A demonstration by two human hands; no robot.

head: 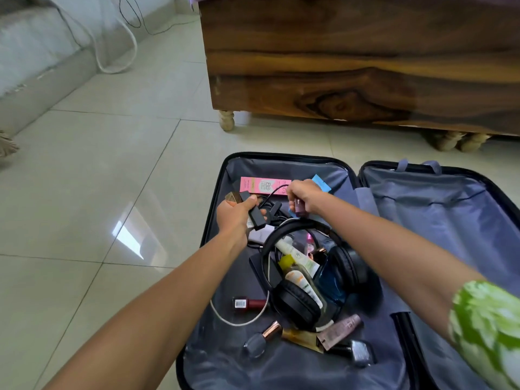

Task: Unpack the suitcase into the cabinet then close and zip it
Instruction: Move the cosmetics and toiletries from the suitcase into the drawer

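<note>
Two hands work over the open black hard-shell suitcase [213, 192]: the left hand [235, 218] curls around small dark rectangular gadgets [254, 218], the right hand [305, 197] pinches a mauve bottle [299, 207]. Lifting slowly should free the black cable [271, 205] between them.

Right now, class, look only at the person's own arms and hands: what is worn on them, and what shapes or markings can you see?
Both forearms are bare, and the left hand and right hand wear no gloves. No rings, watch or bracelet show. On the right arm, a short sleeve with a green and white blotchy print appears near the frame's edge. No sleeve shows on the left arm.
</note>
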